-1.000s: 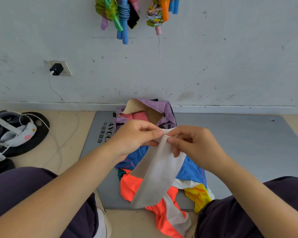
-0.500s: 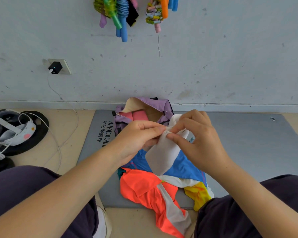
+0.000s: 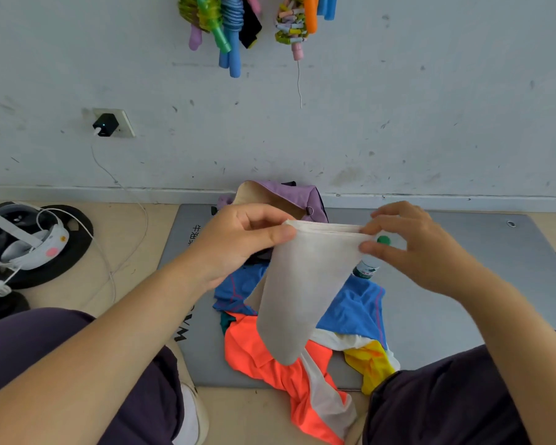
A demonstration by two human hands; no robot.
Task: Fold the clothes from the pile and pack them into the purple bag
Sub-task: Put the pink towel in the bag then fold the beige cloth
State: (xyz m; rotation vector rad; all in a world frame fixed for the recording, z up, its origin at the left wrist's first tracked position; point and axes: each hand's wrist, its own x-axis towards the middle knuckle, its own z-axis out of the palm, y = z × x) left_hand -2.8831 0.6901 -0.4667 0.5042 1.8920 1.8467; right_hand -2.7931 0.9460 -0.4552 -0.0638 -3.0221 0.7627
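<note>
A: What is hidden behind the white cloth [image 3: 305, 284]?
B: Much of the clothes pile [image 3: 270, 351] is covered by it, and most of a green-capped bottle [image 3: 368, 268] just to its right is masked by cloth and the right hand [image 3: 408, 248].
A: And the purple bag [image 3: 302, 194]?
B: Beyond the cloth, its opening is blocked by the left hand [image 3: 238, 242]; its contents cannot be seen.
A: Anything cut off?
B: Far above the cloth, the hanging jump ropes [image 3: 238, 24] are cropped by the top edge. The mat's printed lettering [image 3: 195, 234], left of the cloth, is partly covered and cannot be read.
</note>
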